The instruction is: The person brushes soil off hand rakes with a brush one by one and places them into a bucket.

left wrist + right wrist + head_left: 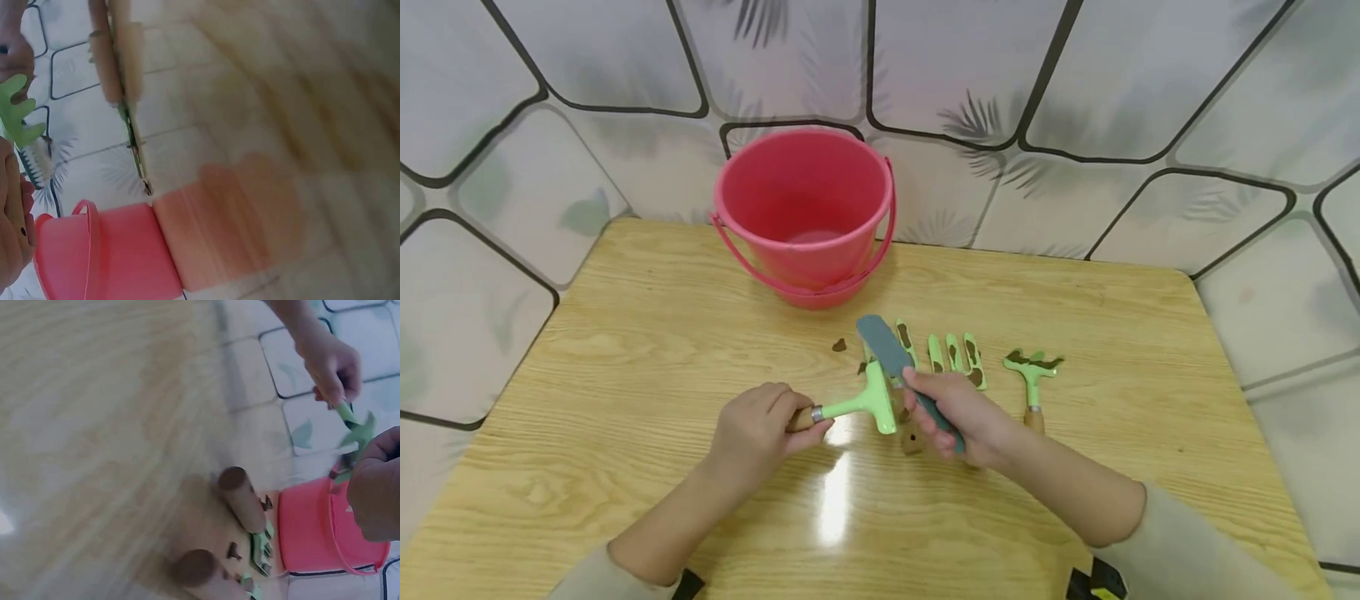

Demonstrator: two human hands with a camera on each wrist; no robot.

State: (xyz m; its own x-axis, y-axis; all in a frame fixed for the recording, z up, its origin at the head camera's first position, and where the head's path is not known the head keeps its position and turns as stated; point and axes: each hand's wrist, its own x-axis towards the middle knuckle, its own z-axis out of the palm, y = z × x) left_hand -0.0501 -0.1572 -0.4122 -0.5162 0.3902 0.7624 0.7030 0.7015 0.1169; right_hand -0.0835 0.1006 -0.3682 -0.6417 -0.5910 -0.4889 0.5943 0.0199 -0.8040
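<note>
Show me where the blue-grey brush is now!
In the head view, the blue-grey brush is in the right hand, beside the green hand rake in the left hand and in front of the pink bucket.

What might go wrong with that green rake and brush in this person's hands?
Brown bits lie on the table, outside the pink bucket, so brushing could scatter more there. The left hand grips the green rake by its wooden handle, so the head might twist if the brush in the right hand presses hard. Loosened bits could land on the three-pronged green tool nearby.
</note>
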